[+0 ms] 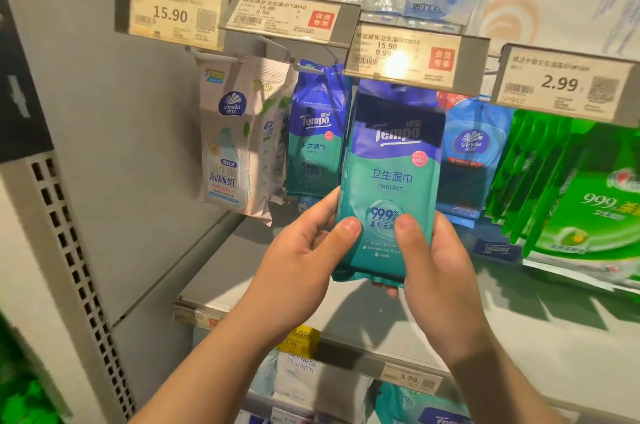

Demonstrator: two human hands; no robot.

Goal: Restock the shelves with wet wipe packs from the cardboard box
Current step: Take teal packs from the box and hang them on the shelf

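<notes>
- Tempo pack: upright before the hooks, its top under a price tag.
- Left hand and right hand grip its lower end, thumbs on the front.
- More packs hang behind; grey shelf below.

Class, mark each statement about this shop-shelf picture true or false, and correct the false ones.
1. Both hands hold the same Tempo pack. True: the left hand and the right hand each have a thumb on its front.
2. The price tag at far right reads 15.90. False: it reads 2.99.
3. White Vinda packs hang at the left of the row. True.
4. The packs at far right are red. False: the packs there are green.
</notes>
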